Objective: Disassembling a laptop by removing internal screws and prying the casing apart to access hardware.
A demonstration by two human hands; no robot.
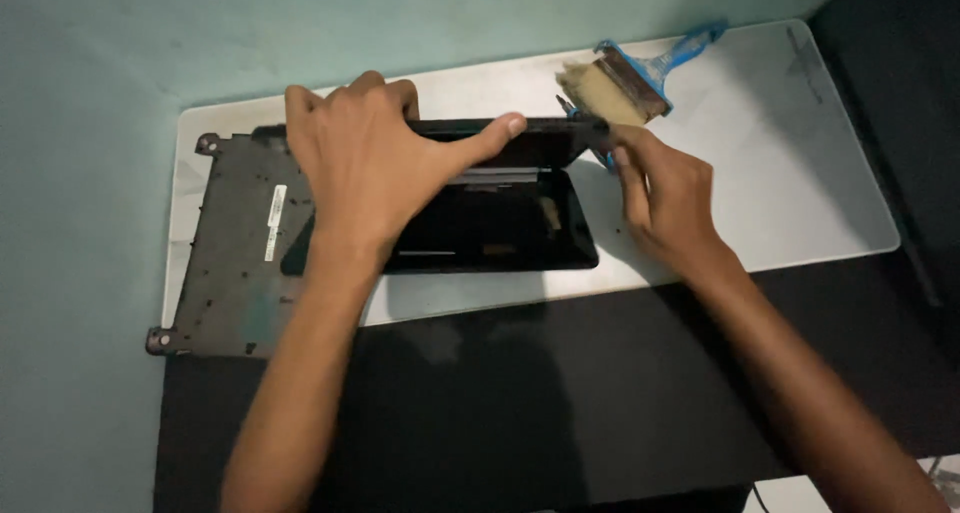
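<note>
The upper edge of a glossy black panel [490,223], set at the centre of a smooth white mat [800,173], is clasped by the left hand [375,163], fingers curled over, thumb stretched toward three o'clock. The panel's corner at two o'clock is pinched by the right hand [665,198] with closed fingers. A matte, dusty dark cover [235,263] is seen at nine o'clock and a bristly blue-handled brush [625,83] at one o'clock.

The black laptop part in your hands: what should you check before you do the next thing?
1. Left hand steadying the black laptop part: ok, palm on top, thumb along its upper edge.
2. Right hand at the part's right corner: ok, though what the fingers pinch there cannot be told.
3. Paintbrush out of the way: not ok, its bristles lie right beside that corner.
4. Laptop bottom cover lying flat on the white mat: ok.
5. Enough light: not ok, scene is dim.
</note>
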